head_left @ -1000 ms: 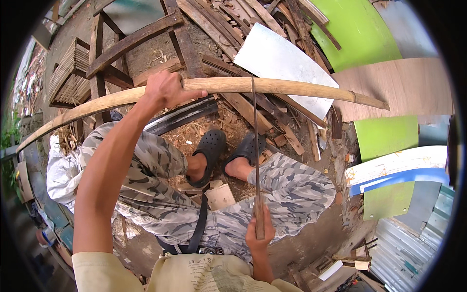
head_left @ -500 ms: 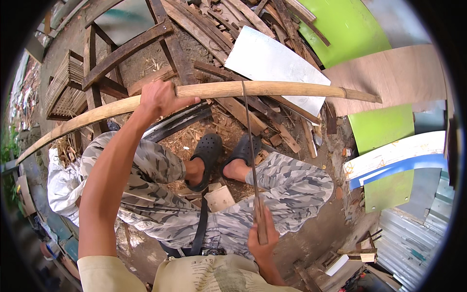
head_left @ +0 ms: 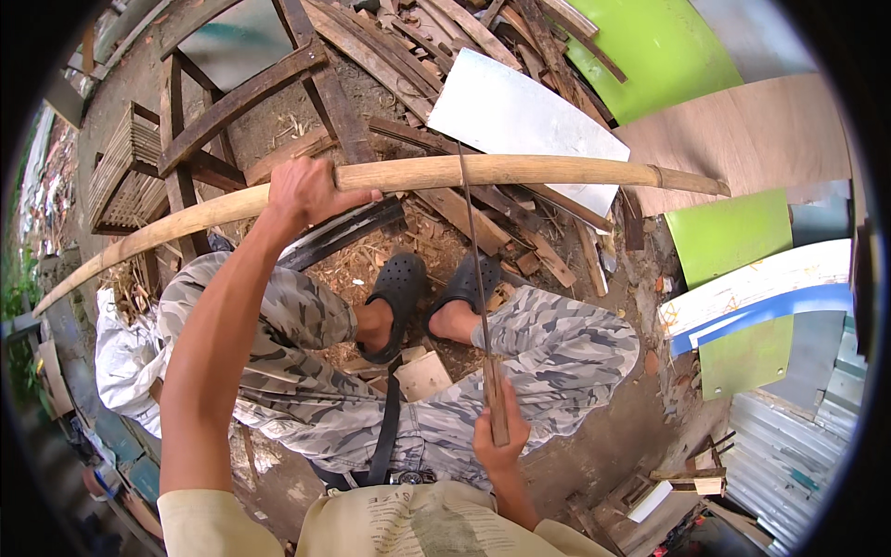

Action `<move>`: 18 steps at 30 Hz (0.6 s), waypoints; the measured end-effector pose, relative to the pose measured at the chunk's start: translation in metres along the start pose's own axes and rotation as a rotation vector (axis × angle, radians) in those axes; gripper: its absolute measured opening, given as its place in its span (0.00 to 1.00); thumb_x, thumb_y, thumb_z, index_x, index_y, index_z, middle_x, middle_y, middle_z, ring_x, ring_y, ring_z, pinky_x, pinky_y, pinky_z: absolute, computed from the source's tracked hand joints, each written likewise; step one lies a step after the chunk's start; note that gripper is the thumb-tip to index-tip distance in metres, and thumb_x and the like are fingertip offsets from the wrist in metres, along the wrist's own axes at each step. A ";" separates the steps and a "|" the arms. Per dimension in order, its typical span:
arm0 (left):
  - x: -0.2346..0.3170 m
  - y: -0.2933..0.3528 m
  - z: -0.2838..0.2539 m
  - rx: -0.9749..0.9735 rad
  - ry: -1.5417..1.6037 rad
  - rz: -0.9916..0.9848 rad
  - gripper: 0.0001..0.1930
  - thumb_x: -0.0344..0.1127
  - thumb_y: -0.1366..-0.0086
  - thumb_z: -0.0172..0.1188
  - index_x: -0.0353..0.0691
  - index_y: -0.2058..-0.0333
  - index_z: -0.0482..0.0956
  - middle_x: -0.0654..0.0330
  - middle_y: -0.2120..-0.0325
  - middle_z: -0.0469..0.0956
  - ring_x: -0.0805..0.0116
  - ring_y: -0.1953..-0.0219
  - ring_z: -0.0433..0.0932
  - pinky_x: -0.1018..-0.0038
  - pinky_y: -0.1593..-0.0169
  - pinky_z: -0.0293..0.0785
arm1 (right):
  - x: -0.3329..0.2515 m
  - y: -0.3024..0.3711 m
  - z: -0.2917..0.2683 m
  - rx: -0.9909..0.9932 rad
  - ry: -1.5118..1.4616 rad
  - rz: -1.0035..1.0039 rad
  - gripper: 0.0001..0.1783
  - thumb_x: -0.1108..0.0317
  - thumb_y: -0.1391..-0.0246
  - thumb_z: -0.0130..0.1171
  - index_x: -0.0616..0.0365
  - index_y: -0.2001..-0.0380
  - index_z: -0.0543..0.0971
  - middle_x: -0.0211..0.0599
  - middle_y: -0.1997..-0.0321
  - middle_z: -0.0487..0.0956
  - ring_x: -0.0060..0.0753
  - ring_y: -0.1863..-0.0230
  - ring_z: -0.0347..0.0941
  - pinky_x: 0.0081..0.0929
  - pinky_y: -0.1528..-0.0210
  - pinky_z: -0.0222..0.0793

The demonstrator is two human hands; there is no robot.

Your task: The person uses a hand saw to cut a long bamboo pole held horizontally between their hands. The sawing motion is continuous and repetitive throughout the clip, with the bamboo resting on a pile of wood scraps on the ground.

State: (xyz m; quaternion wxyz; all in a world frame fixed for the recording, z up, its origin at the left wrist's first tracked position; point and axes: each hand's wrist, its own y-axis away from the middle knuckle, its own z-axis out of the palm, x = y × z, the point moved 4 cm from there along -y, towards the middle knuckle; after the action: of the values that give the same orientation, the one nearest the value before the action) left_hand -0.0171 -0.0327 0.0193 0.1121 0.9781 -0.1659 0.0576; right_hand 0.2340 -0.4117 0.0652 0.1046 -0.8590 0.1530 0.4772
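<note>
A long bamboo pole [head_left: 548,170] lies across the view beyond my feet, bowed by the lens. Wrapped over it left of its middle is my left hand [head_left: 306,190], thumb stretched along the pole. My right hand [head_left: 501,432], close to my lap, grips the wooden handle of a saw [head_left: 475,251]. The thin blade points away from me, nearly edge-on, so its teeth cannot be made out. Right of my left hand, the blade crosses the bamboo, and its tip reaches just past the far side.
My feet in dark clogs [head_left: 397,292] stand among wood chips. Beyond lie scrap wood [head_left: 371,51] and a white panel [head_left: 524,116]. A dark wooden frame [head_left: 246,107] stands at left. Plywood [head_left: 742,139], green sheets [head_left: 650,51] and corrugated metal [head_left: 780,464] are at right.
My right hand has pushed the saw slightly away from me, so its tip now passes beyond the bamboo. My left hand keeps its grip, and the pole has barely shifted.
</note>
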 end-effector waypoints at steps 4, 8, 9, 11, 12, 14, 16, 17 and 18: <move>-0.004 -0.006 -0.006 0.002 0.002 -0.008 0.52 0.88 0.51 0.54 0.29 0.78 0.84 0.45 0.85 0.79 0.50 0.78 0.82 0.57 0.70 0.77 | -0.007 -0.035 0.003 0.043 -0.060 -0.050 0.34 0.79 0.50 0.56 0.73 0.36 0.73 0.60 0.47 0.85 0.41 0.57 0.88 0.30 0.58 0.80; 0.003 -0.010 -0.007 -0.029 0.014 -0.020 0.53 0.88 0.50 0.53 0.29 0.79 0.84 0.44 0.84 0.79 0.50 0.79 0.82 0.57 0.70 0.77 | -0.021 -0.175 0.063 0.052 -0.206 0.081 0.35 0.80 0.49 0.57 0.67 0.33 0.73 0.56 0.49 0.86 0.32 0.57 0.86 0.29 0.57 0.79; -0.001 -0.019 -0.010 -0.081 0.015 -0.044 0.54 0.89 0.49 0.51 0.28 0.79 0.83 0.44 0.84 0.79 0.50 0.79 0.82 0.57 0.71 0.77 | -0.023 -0.173 0.065 0.064 -0.205 0.057 0.34 0.80 0.47 0.56 0.68 0.34 0.73 0.55 0.47 0.85 0.33 0.54 0.85 0.29 0.54 0.78; -0.004 -0.028 -0.012 -0.103 0.006 -0.050 0.54 0.89 0.49 0.51 0.28 0.81 0.82 0.45 0.85 0.78 0.50 0.79 0.81 0.56 0.71 0.76 | -0.024 -0.164 0.066 0.090 -0.199 0.009 0.32 0.78 0.44 0.55 0.69 0.34 0.73 0.52 0.44 0.84 0.36 0.49 0.84 0.28 0.49 0.77; -0.010 -0.020 -0.007 -0.137 0.006 -0.068 0.55 0.90 0.49 0.50 0.28 0.81 0.82 0.45 0.85 0.78 0.50 0.80 0.80 0.56 0.71 0.76 | -0.018 -0.130 0.058 0.064 -0.142 -0.007 0.32 0.78 0.44 0.55 0.70 0.34 0.73 0.54 0.44 0.84 0.38 0.49 0.85 0.29 0.49 0.78; -0.015 -0.024 -0.011 -0.116 -0.003 -0.053 0.54 0.89 0.49 0.51 0.29 0.82 0.81 0.45 0.86 0.77 0.51 0.79 0.81 0.55 0.70 0.77 | -0.003 -0.035 0.026 0.046 -0.060 -0.063 0.32 0.79 0.45 0.55 0.71 0.35 0.73 0.56 0.43 0.84 0.42 0.49 0.85 0.30 0.48 0.78; -0.002 -0.011 -0.012 -0.112 -0.038 -0.045 0.52 0.87 0.48 0.52 0.29 0.79 0.83 0.45 0.85 0.77 0.50 0.77 0.83 0.55 0.68 0.78 | 0.001 -0.003 -0.001 0.000 -0.048 -0.025 0.32 0.80 0.45 0.55 0.73 0.35 0.73 0.57 0.43 0.83 0.44 0.48 0.85 0.31 0.47 0.78; 0.003 -0.011 -0.017 -0.170 -0.022 -0.090 0.51 0.86 0.48 0.53 0.29 0.80 0.83 0.45 0.86 0.77 0.49 0.77 0.83 0.54 0.67 0.78 | -0.007 -0.006 -0.009 -0.019 -0.056 0.029 0.32 0.80 0.45 0.55 0.73 0.35 0.73 0.58 0.44 0.83 0.45 0.47 0.85 0.31 0.46 0.78; 0.001 -0.010 -0.017 -0.144 -0.030 -0.075 0.51 0.86 0.48 0.53 0.29 0.79 0.83 0.45 0.85 0.77 0.48 0.77 0.83 0.54 0.67 0.78 | -0.015 -0.014 -0.009 -0.032 -0.070 0.071 0.31 0.80 0.45 0.55 0.74 0.35 0.73 0.58 0.44 0.83 0.45 0.47 0.84 0.31 0.45 0.78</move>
State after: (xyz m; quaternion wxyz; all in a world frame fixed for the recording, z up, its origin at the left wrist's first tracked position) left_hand -0.0141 -0.0195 0.0341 0.1816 0.9738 -0.1346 0.0268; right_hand 0.2391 -0.3990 0.0830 0.0792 -0.8375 0.1718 0.5127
